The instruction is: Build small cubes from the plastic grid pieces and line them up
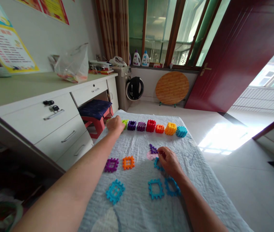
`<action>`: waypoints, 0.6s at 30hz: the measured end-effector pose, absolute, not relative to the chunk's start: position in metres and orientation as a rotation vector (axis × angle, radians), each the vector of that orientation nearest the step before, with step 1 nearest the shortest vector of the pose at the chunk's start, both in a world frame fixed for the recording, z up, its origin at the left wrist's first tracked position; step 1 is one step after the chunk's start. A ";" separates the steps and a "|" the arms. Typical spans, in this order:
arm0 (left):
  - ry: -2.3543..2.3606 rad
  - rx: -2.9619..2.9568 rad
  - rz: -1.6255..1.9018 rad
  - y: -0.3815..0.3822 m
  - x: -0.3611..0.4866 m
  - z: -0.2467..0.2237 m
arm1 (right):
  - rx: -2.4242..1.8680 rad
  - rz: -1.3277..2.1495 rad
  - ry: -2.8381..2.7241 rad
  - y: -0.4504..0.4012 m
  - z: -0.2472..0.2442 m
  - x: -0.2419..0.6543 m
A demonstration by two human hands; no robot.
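My left hand [115,124] reaches to the far left end of a row of blocks. Its fingers are closed over a green block [125,123], which it partly hides. In my right hand [168,158] is a dark purple triangular piece [153,149], pinched at one end above the cloth. Beneath that hand lies a blue square piece [158,164], partly covered. Two blue square frames, one [155,189] and another [172,187], lie nearer to me. A purple window piece [112,165], an orange window piece [128,163] and a blue window piece [115,191] are spread flat on the left.
The row continues with a dark purple block [132,125], a purple block [141,126], a red cube [151,125], an orange block [160,129], a yellow block [171,128] and a blue block [181,131]. A pale cloth [137,216] covers the table. A stool [95,111] stands left.
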State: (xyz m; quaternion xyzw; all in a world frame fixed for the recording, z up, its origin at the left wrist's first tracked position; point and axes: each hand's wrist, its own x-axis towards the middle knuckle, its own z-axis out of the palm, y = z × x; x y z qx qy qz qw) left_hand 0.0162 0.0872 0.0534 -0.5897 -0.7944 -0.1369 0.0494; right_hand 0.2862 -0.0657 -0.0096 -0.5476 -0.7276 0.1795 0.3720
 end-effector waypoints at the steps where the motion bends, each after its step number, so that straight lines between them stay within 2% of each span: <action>1: -2.384 -1.813 -0.419 0.081 0.015 0.055 | -1.403 0.459 -1.864 -0.066 -0.009 0.286; 8: -1.974 -2.224 -0.563 0.018 0.039 0.056 | -1.421 0.403 -1.844 -0.064 -0.006 0.289; 14: -1.356 -2.857 -0.443 -0.016 0.095 0.042 | -1.439 0.360 -1.781 -0.059 -0.013 0.294; 18: -1.196 -2.989 -0.283 -0.006 0.118 0.023 | -1.442 0.360 -1.766 -0.058 -0.015 0.296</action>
